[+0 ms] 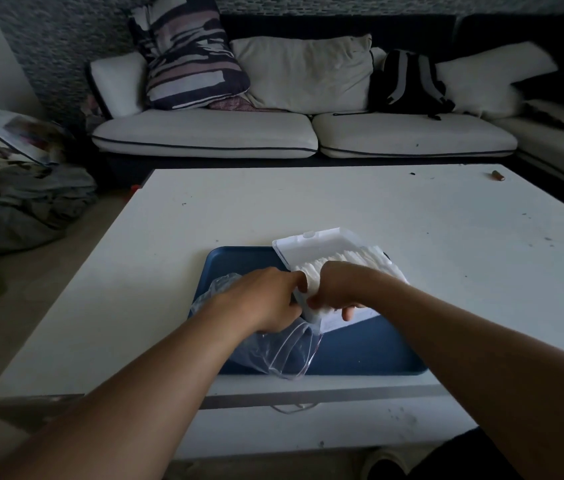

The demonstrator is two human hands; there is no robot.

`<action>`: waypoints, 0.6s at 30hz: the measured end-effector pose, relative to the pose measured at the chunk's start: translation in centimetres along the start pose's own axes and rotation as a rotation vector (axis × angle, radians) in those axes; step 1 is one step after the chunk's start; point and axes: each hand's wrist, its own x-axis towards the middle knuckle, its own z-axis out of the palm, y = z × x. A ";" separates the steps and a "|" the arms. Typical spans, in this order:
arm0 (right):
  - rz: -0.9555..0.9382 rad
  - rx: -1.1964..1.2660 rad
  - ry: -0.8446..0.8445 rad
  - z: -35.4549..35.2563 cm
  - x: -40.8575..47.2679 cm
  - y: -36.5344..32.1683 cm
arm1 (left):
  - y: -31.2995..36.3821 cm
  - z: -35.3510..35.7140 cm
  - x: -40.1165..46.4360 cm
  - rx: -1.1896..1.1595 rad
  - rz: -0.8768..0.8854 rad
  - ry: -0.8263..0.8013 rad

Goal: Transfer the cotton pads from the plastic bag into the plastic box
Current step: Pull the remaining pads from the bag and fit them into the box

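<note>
While curled around a white stack of cotton pads [311, 289], both hands meet over the plastic box [322, 247]: left hand [266, 299] pinching the stack's near end, right hand [339, 289] gripping from the right. Plastic bag [273, 348] under left wrist, spilling past blue tray [360, 351] near edge. Bare white table [447, 237] right and beyond.

On the white counter [343, 209] before you sits a blue plastic tray [360, 351]. On its left part lies a clear plastic bag [273, 355]; on its far right part rests a white plastic box [311, 247] with white cotton pads [360, 259] in it. Behind the counter stands a white cushioned sofa [204, 133], with a black backpack [408, 81] on it.
</note>
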 end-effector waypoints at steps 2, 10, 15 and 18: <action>-0.020 -0.108 0.053 0.7 0.9 -0.7 | -0.3 0.2 0.2 0.000 -0.012 0.011; -0.009 0.416 0.434 -2.9 -0.8 2.2 | -1.8 0.3 0.9 -0.070 -0.117 0.114; 0.043 0.118 0.597 -1.2 1.2 6.7 | 0.7 0.7 2.3 -0.211 -0.115 0.249; 0.015 0.029 0.400 1.4 2.6 7.7 | 2.0 2.1 3.8 -0.158 -0.125 0.162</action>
